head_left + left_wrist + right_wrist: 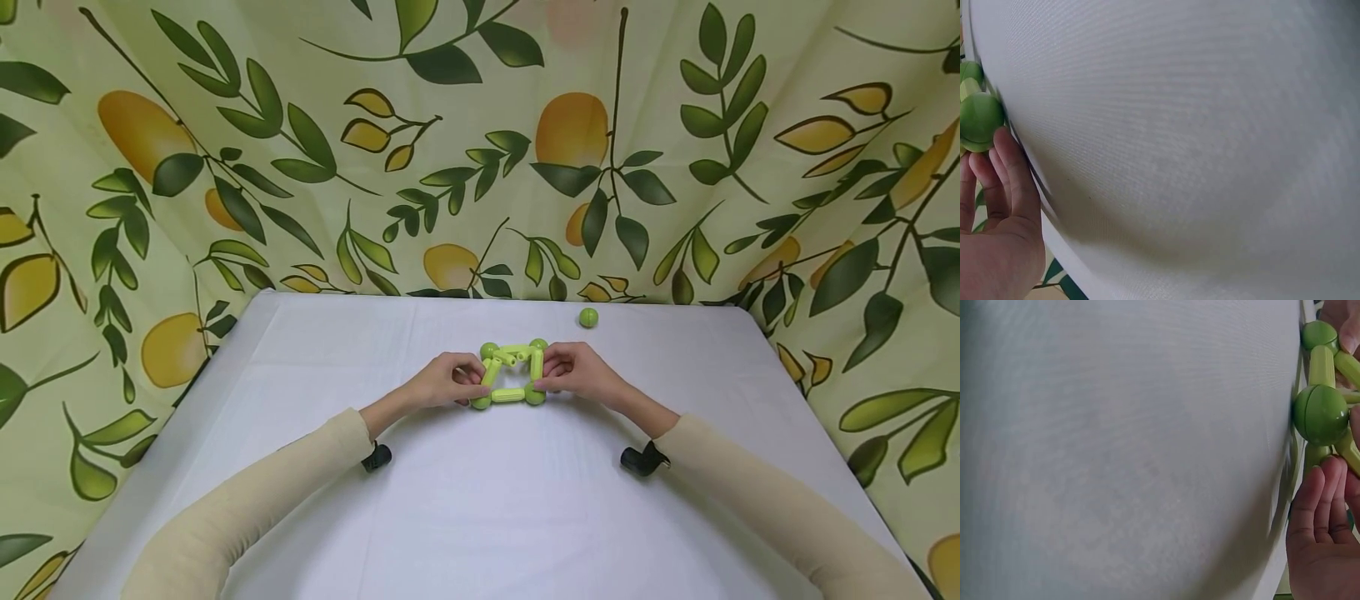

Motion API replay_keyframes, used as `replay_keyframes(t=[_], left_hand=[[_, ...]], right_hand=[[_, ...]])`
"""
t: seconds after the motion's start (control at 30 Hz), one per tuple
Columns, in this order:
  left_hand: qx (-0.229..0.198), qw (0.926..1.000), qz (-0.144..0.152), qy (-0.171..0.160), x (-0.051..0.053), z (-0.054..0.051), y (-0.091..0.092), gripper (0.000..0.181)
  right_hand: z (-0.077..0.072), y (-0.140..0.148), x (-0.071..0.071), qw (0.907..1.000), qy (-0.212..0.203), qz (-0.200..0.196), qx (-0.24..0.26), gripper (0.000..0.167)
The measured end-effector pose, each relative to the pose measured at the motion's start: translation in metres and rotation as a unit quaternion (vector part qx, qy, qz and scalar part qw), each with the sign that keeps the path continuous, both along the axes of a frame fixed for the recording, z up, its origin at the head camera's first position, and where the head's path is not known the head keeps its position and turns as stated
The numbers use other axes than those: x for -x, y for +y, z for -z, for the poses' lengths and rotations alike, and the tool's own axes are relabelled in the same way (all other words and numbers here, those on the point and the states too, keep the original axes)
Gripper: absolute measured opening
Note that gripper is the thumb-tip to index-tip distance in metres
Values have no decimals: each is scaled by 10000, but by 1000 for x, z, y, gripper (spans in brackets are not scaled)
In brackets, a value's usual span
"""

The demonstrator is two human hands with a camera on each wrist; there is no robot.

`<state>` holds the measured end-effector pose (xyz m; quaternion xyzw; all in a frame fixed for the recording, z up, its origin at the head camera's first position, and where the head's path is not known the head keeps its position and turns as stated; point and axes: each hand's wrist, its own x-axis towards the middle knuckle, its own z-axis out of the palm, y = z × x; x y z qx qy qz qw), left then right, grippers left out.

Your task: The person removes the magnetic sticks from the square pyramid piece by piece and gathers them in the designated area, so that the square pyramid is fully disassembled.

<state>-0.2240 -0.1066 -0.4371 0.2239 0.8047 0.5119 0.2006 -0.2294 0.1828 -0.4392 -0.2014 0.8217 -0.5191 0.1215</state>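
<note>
A four-sided frame of yellow-green rods, with a front rod (508,395) and green balls at its corners, stands at the middle of the table in the head view. Short rods (510,359) lie or stick out near its back side. My left hand (447,380) pinches the left side rod, close to the front left ball (980,119). On the other side my right hand (583,372) grips the right side by the front right ball (1321,415). Whether the frame touches the cloth cannot be told.
A loose green ball (588,317) sits near the back edge of the white-covered table (480,500). Behind the table hangs a leaf-and-fruit patterned curtain (480,167). Black wrist devices are strapped at both sleeves.
</note>
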Motion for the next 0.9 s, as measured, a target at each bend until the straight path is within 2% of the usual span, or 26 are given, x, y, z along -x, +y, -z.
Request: replay_keyframes(t=[0.2, 0.33, 0.47, 0.73, 0.9], left_hand=[[12, 10000, -16, -64, 1, 1, 1, 16], [8, 10000, -19, -69, 2, 2, 1, 16], [-21, 10000, 1, -61, 2, 2, 0, 16], [58, 10000, 22, -30, 2, 2, 1, 16], [50, 10000, 28, -26, 2, 1, 1, 16]], right_hand=[[-25, -7, -15, 10000, 64, -31, 31, 26], [-28, -7, -18, 9999, 56, -62, 77, 26], [-26, -7, -16, 9999, 25, -78, 114, 28], [6, 0, -1, 9995, 215, -118, 179, 29], [11, 1, 0, 9986, 374, -208, 305, 30]])
